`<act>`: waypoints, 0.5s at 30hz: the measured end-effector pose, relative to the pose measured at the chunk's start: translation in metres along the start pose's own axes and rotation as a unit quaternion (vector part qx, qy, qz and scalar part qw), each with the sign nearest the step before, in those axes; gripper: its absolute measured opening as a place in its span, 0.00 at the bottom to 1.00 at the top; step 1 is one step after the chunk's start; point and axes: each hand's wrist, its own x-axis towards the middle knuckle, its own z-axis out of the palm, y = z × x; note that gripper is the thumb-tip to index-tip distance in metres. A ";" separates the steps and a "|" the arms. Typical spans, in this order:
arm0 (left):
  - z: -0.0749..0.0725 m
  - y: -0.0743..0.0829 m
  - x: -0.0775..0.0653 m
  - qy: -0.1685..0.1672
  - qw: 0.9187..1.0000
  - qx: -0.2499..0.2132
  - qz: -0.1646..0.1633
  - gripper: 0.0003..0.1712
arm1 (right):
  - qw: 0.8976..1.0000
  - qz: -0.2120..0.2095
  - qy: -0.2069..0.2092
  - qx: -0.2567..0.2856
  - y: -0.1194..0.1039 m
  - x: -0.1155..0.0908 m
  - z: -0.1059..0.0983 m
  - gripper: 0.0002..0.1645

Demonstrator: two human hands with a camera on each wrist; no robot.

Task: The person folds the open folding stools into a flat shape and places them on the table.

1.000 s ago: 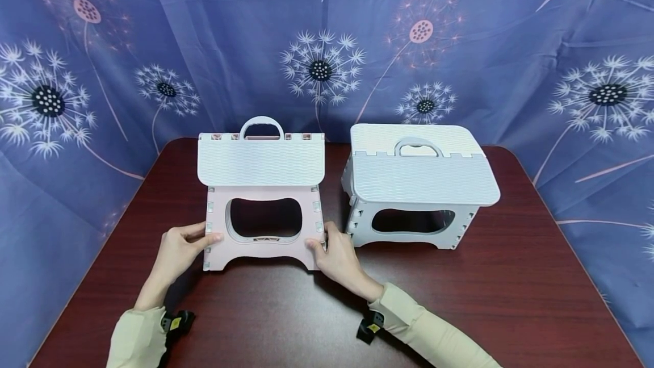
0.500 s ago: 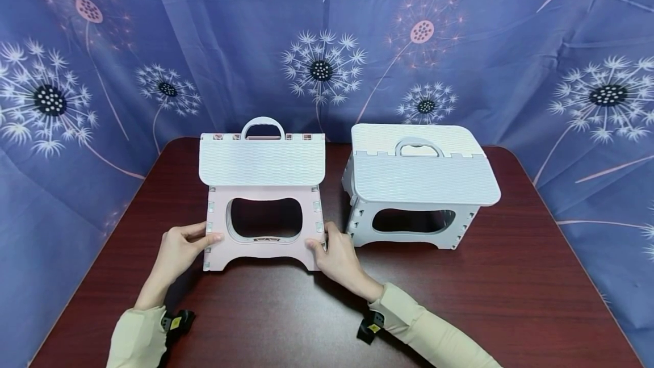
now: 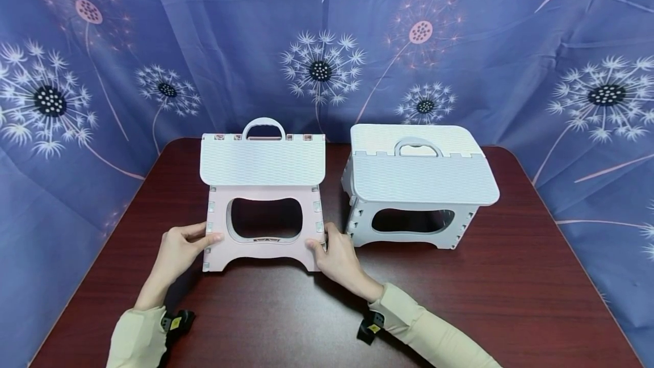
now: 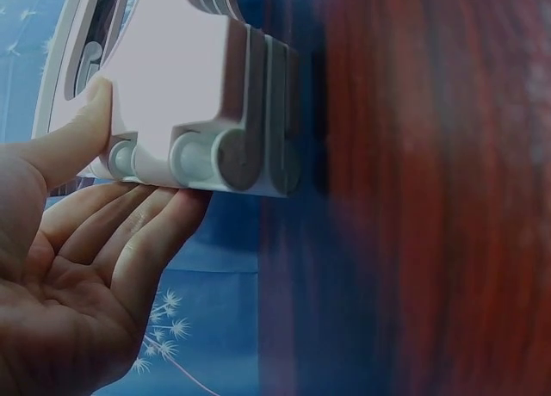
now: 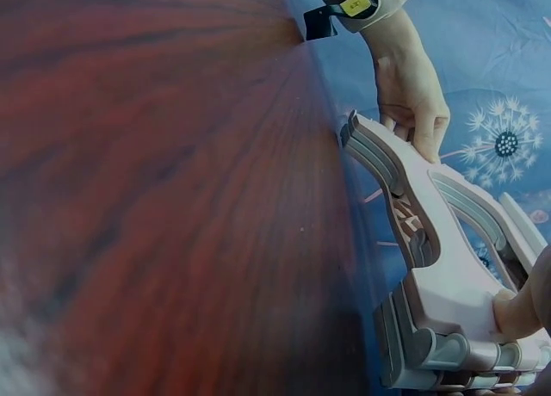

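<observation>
1. Your left grip (image 3: pixel 176 251): gripping the pink stool (image 3: pixel 263 192) low on its left side. Thumb lies on the front face, other fingers along the side edge; left wrist view confirms.
2. Your right grip (image 3: pixel 341 255): also gripping the pink stool, low on its right side. Thumb on the front face, fingers at the side edge, partly hidden.
3. Pink stool is left of centre, between your two grips, front face toward you. Wrist views show its layers stacked close together. Can't tell whether its feet touch the surface (image 3: pixel 245 322).
4. Its pale flap (image 3: pixel 263 161) covers the upper front; an arched handle (image 3: pixel 264 122) sticks up above the flap's top edge.
5. Blue-grey stool (image 3: pixel 426 180) stands unfolded on the surface, right of the pink one, narrow gap between. Your right grip is near its front left leg; contact unclear.
6. Surface is dark red-brown wood grain. Blue-violet cloth (image 3: pixel 225 44) with dandelion print stands behind it and at both sides.
7. You've got cream sleeves (image 3: pixel 429 328) on, plus a black mount (image 3: pixel 179 322) with yellow label at each wrist.
</observation>
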 end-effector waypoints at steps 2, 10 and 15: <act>0.000 0.000 0.000 0.000 1.000 -0.001 -0.001 0.27 | 1.000 -0.001 0.000 -0.001 0.000 0.000 0.000 0.18; -0.001 0.002 -0.001 0.006 1.000 0.016 -0.002 0.26 | 1.000 0.011 -0.007 0.005 -0.002 -0.001 0.001 0.19; -0.002 0.002 -0.001 0.005 1.000 0.019 -0.003 0.27 | 1.000 0.014 -0.009 0.006 -0.002 -0.001 0.000 0.18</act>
